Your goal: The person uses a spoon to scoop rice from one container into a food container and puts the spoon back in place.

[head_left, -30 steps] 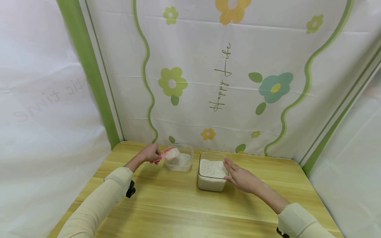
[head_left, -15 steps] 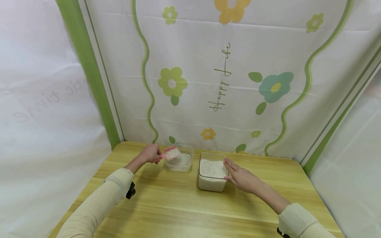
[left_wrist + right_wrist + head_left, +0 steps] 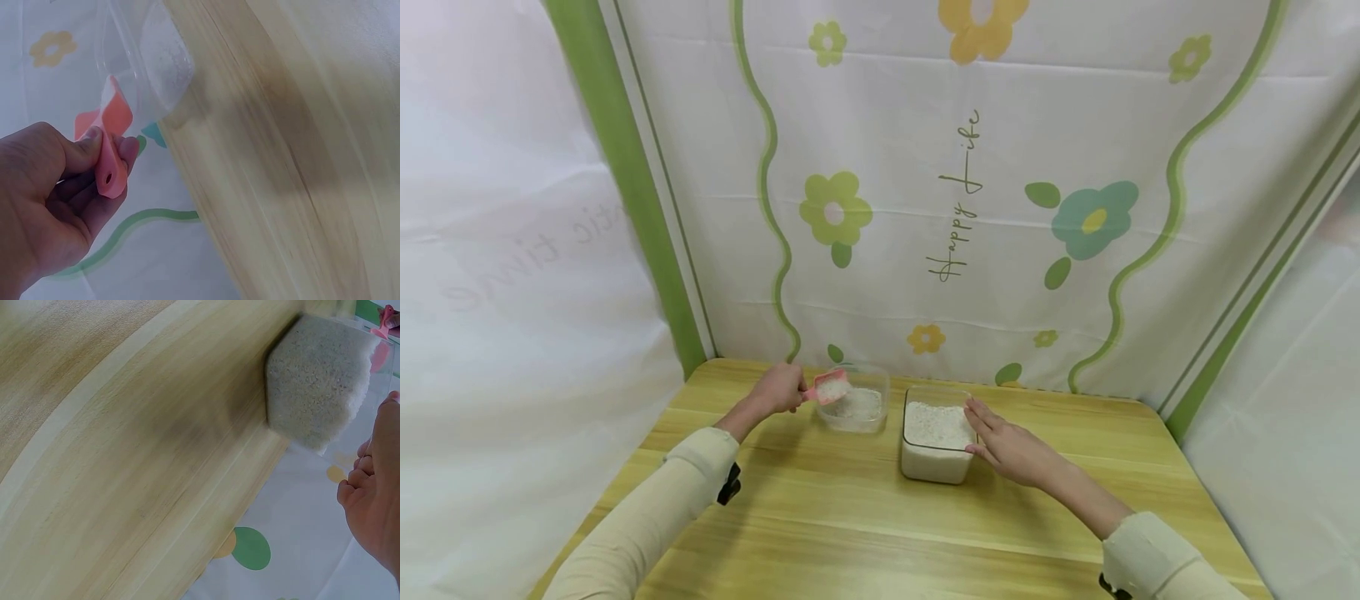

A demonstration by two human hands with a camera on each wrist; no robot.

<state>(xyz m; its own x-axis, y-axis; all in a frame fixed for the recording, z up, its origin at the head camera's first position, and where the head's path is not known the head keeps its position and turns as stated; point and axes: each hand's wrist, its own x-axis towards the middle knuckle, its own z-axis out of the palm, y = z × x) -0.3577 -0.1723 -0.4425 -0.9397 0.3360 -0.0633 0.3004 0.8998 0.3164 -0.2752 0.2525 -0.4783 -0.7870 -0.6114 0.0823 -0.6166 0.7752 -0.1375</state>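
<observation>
My left hand (image 3: 781, 388) pinches the handle of a pink scoop (image 3: 115, 115) between thumb and fingers. White grains, rice-like, lie in the scoop, which is held tilted above the left side of a low clear plastic tub (image 3: 874, 423). A shallow heap of the same white grains (image 3: 859, 403) covers part of that tub's bottom. My right hand (image 3: 1017, 450) rests with fairly straight fingers against the right rim of a taller clear container (image 3: 936, 477). White grains (image 3: 322, 378) fill much of this container.
Both containers stand on a wooden table (image 3: 850, 533), near its back edge. Directly behind hangs a white curtain (image 3: 880, 283) with printed flowers, and further white sheets (image 3: 512, 333) close off the sides.
The scoop has tipped slightly over the tub, and the grains in it look fewer. My right hand stays in place at the container's rim.
</observation>
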